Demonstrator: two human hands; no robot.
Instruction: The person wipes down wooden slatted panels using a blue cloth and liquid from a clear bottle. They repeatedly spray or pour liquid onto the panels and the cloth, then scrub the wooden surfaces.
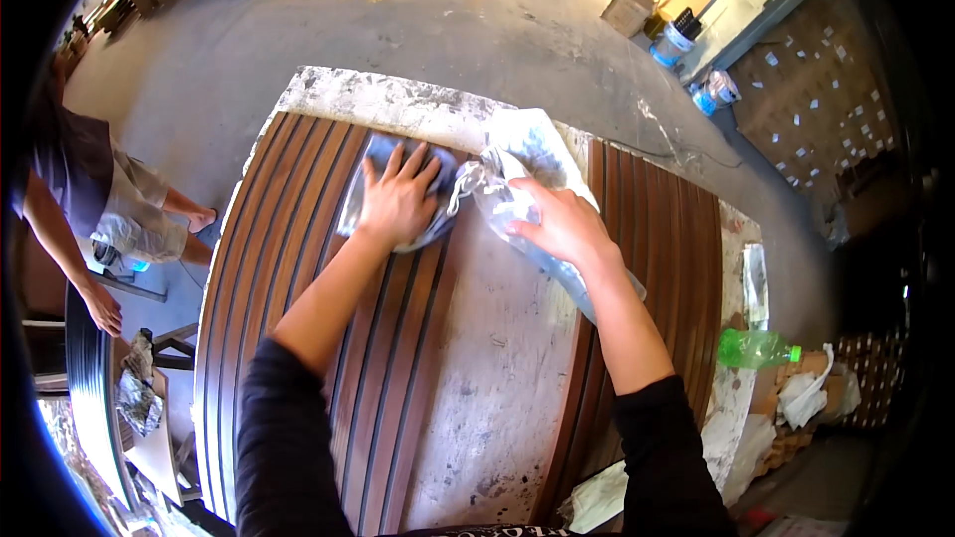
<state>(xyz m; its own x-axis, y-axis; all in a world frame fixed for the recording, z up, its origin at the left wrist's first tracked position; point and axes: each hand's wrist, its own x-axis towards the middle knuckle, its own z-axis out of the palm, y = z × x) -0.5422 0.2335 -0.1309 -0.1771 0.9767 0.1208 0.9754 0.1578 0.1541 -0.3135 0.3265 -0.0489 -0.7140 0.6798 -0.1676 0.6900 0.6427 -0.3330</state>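
Note:
My left hand point(399, 201) lies flat with fingers spread, pressing a blue-grey cloth point(438, 224) onto a brown slatted wood panel point(298, 209). Clear plastic shows around the cloth's edge. In my right hand point(562, 224), thumb and fingers close around a clear, crumpled plastic piece point(505, 204); whether it is a bottle or a bag I cannot tell. Just beyond that hand a white, stained cloth or sheet point(542, 144) lies over the table's far part. A second slatted panel point(652, 239) is under and beside my right forearm.
Both panels rest on a paint-spotted white table point(487, 368), its bare surface showing between them. A green bottle point(758, 349) lies at the right edge near crumpled white material point(804, 393). At left, another person point(119, 189) stands by a dark panel point(90, 378). Buckets point(673, 43) stand far right.

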